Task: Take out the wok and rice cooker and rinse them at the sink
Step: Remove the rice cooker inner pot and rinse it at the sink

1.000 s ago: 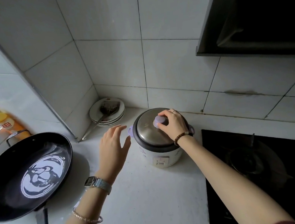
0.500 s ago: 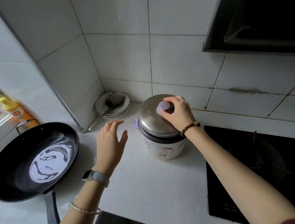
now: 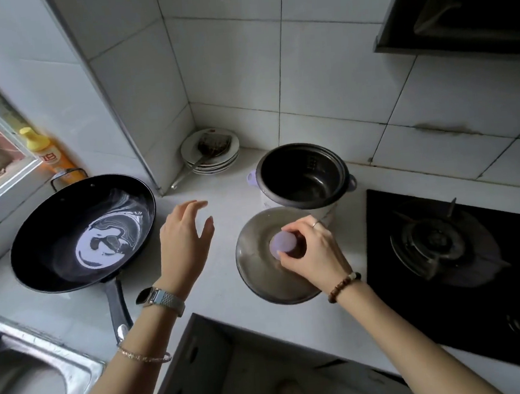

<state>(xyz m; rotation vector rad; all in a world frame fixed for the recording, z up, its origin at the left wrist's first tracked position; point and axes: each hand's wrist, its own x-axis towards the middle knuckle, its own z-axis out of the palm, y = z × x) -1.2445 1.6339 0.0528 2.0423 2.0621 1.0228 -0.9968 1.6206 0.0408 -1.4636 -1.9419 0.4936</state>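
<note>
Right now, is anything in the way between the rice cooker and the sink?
Yes. The wok lies on the counter between the rice cooker and the sink, its handle reaching toward the sink rim. The left hand hovers there too.

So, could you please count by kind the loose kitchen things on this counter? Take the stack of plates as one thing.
wok: 1
rice cooker: 1
lid: 1
stack of plates: 1
spatula: 1
yellow bottle: 1
Total: 6
</note>
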